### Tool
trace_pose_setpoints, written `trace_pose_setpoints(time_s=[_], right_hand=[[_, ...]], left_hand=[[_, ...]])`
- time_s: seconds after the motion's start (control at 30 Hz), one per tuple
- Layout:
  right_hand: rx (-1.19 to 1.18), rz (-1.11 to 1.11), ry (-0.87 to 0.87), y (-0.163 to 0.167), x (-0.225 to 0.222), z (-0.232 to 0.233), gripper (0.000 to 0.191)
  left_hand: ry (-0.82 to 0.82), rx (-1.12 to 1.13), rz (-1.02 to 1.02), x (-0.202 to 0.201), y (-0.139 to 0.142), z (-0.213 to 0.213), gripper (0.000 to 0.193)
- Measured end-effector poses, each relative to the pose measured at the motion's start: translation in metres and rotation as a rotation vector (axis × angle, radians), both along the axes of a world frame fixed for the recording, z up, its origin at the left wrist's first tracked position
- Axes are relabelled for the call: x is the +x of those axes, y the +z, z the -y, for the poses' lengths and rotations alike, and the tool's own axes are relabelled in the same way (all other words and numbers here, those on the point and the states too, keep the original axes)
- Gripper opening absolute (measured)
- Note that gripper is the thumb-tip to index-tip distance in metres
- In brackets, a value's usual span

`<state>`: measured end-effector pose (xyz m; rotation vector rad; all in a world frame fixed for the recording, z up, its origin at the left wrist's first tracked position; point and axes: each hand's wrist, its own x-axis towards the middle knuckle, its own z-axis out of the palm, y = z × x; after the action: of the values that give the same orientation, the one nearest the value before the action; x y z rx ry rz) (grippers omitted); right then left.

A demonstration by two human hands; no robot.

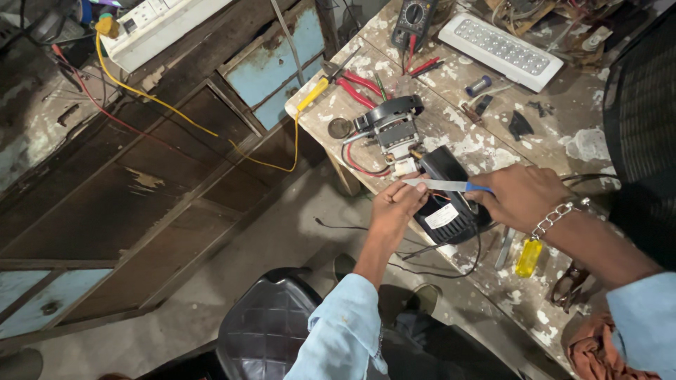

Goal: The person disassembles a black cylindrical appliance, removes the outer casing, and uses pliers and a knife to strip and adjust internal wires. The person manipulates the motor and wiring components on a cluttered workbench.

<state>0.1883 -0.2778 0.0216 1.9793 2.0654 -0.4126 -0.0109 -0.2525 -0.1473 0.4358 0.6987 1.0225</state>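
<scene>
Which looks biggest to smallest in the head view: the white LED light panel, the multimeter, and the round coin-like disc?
1. White LED light panel
2. Multimeter, partly cut off at the frame's top edge
3. Round disc

Repair workshop, paint-spattered workbench (451, 134), multimeter (414, 20), red-handled pliers (355, 86), loose wires, opened appliance (422, 179)

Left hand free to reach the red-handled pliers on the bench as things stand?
Probably yes, but not free: the left hand is pressed against the black device at the bench edge. The red-handled pliers lie uncovered further up, past the motor assembly, which it would have to pass.
</scene>
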Motion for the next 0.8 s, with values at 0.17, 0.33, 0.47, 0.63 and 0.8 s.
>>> trace_pose_setpoints(time_s=[0.17,0.33,0.47,0.63,0.8], right_hand=[[-0.011,0.039,0.015,0.003,-0.004,-0.003,0.03],[-0.002,0.021,0.022,0.002,0.003,-0.007,0.037],[0.037,-0.144,-0.052,-0.014,0.019,-0.008,0.046],[-0.074,-0.482,-0.126,-0.04,0.028,-0.014,0.057],[-0.28,-0.619,-0.36,-0.054,0.018,-0.009,0.047]], left_hand=[[-0.001,0.064,-0.122,0.0,-0.011,0.002,0.035],[0.082,0.103,-0.028,0.007,0.002,0.006,0.038],[0.125,0.15,-0.115,0.011,0.016,0.011,0.045],[0.221,0.265,-0.402,0.027,0.023,0.016,0.024],[0.291,0.193,-0.456,0.037,0.022,0.021,0.016]])
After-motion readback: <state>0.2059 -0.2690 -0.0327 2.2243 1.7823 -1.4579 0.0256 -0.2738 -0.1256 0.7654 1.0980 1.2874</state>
